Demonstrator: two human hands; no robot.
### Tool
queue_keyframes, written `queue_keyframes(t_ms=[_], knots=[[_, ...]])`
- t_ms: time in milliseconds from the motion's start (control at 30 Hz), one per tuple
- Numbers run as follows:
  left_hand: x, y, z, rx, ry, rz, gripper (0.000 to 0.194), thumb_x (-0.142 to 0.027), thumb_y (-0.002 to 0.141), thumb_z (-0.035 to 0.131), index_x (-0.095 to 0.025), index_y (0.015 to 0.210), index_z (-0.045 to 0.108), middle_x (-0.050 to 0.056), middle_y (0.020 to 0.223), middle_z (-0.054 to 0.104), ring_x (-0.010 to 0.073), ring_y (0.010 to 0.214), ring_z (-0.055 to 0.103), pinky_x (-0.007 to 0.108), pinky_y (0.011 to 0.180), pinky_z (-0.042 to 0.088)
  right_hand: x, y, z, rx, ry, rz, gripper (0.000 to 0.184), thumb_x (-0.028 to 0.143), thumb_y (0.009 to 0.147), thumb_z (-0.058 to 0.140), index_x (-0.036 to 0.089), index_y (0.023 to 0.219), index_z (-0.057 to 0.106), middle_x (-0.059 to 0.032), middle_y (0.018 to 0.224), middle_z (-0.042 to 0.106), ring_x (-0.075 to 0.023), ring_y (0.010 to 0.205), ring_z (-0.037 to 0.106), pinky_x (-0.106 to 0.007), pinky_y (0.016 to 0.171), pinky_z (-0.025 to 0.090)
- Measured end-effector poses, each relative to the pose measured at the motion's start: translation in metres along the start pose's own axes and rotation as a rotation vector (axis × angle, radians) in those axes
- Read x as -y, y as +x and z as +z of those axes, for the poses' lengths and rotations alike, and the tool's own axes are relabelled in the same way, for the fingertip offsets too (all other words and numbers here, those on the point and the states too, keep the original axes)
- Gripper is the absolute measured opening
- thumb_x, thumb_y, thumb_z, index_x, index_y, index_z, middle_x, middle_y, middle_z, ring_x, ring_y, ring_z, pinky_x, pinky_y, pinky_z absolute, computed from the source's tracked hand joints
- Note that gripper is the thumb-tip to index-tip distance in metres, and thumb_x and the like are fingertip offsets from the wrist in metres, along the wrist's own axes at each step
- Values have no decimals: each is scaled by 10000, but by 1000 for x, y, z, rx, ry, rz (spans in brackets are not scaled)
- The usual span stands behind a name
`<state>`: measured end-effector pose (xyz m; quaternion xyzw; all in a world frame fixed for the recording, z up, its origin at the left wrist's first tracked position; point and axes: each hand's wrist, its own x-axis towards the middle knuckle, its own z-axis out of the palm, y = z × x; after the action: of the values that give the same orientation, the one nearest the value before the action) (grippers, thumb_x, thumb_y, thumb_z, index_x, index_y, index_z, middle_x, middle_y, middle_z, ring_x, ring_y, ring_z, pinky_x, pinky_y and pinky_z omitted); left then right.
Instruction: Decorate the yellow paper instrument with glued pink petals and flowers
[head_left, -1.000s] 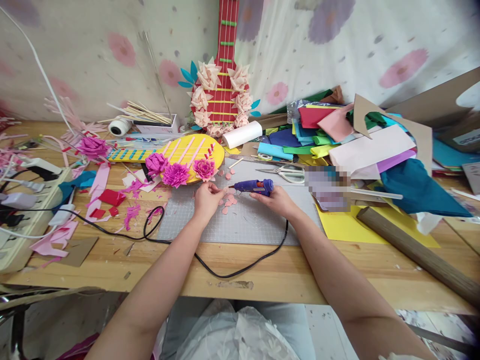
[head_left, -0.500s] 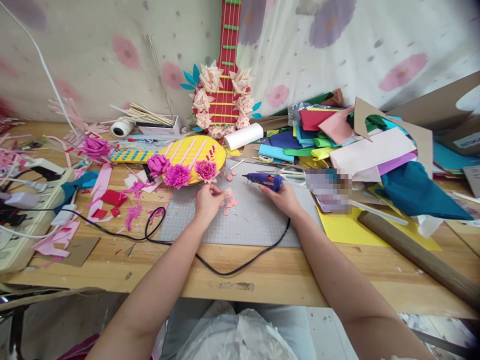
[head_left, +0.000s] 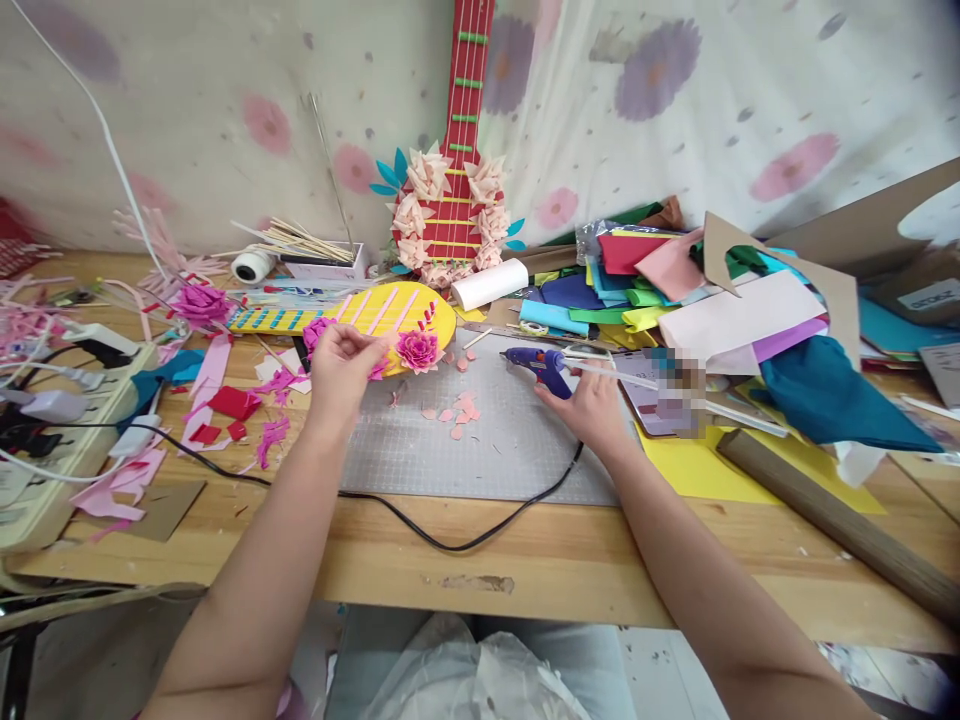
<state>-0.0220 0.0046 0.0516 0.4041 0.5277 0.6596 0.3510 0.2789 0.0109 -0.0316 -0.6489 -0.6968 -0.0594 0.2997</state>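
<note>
My left hand [head_left: 341, 365] is raised over the yellow paper guitar [head_left: 375, 308], fingers pinched together at the magenta paper flowers [head_left: 417, 349]; what it pinches is too small to name. My right hand [head_left: 592, 400] rests on the grey cutting mat [head_left: 487, 440] and grips the blue glue gun [head_left: 538, 364], whose nozzle points left. Small pink paper petals [head_left: 459, 412] lie scattered on the mat between my hands. The gun's black cord [head_left: 450, 540] loops along the table's front edge.
A red paper guitar [head_left: 450, 190] with cream flowers leans on the curtain. Scissors [head_left: 592, 352] lie behind the glue gun. Piled coloured paper [head_left: 712, 290] and a wooden rod [head_left: 832, 515] fill the right; a power strip [head_left: 52, 440] and pink scraps fill the left.
My left hand lifted off the petals on the mat and moved left and back to the yellow guitar's flowers. My right hand drew the glue gun to the right, away from the petals.
</note>
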Motion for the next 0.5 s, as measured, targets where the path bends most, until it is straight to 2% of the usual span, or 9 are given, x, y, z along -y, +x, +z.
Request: queue_keyframes(t_ms=[67,133,200,233,300,367,433,500], knots=[[-4,10,-11,-33,-5,-33,309,-180,553,696,-191,679,414,-69,595,495,49,506,493,163,506,414,0,-7,-11,56,-119,-15,444,554,706,577,148,876,517,-164,909,582,-309,934,523,-415,767,401],[-6,17,-19,-64,13,-61,306,-181,540,701,-187,672,425,-78,566,470,42,471,462,158,474,395,8,-12,-22,208,-172,-12,351,517,717,579,182,793,508,-111,814,582,-273,827,546,-371,694,401],[-7,21,-23,-84,31,-81,302,-177,529,702,-183,660,430,-83,538,451,37,447,440,152,445,370,22,-15,-30,368,-137,-33,287,483,741,561,205,729,493,-63,749,571,-236,751,552,-334,629,390],[-7,22,-23,-84,37,-90,300,-170,527,699,-182,654,428,-83,527,446,35,437,431,148,428,352,32,-15,-32,402,-95,-56,272,471,746,558,209,725,490,-52,739,568,-228,747,551,-326,620,390],[-8,23,-22,-72,49,-106,290,-152,529,686,-181,643,420,-82,514,444,30,420,414,140,392,309,56,-10,-30,373,12,-137,263,451,741,576,204,788,499,-56,793,573,-231,798,546,-329,645,408],[-9,23,-19,-53,67,-130,278,-133,531,668,-179,639,415,-83,500,440,26,402,399,136,363,270,83,0,-22,248,112,-204,305,435,726,598,188,882,510,-85,899,571,-242,873,529,-353,725,427],[-10,22,-17,-37,85,-160,269,-121,531,649,-181,647,414,-88,486,431,29,383,390,136,341,245,111,13,-10,161,198,-304,388,413,704,621,179,992,508,-116,1026,548,-265,975,500,-391,818,418],[-11,22,-17,-27,96,-187,261,-118,531,630,-186,661,413,-91,479,431,37,373,400,137,325,233,137,26,4,133,250,-381,528,406,678,639,170,1120,471,-151,1161,492,-301,1085,443,-448,898,382]])
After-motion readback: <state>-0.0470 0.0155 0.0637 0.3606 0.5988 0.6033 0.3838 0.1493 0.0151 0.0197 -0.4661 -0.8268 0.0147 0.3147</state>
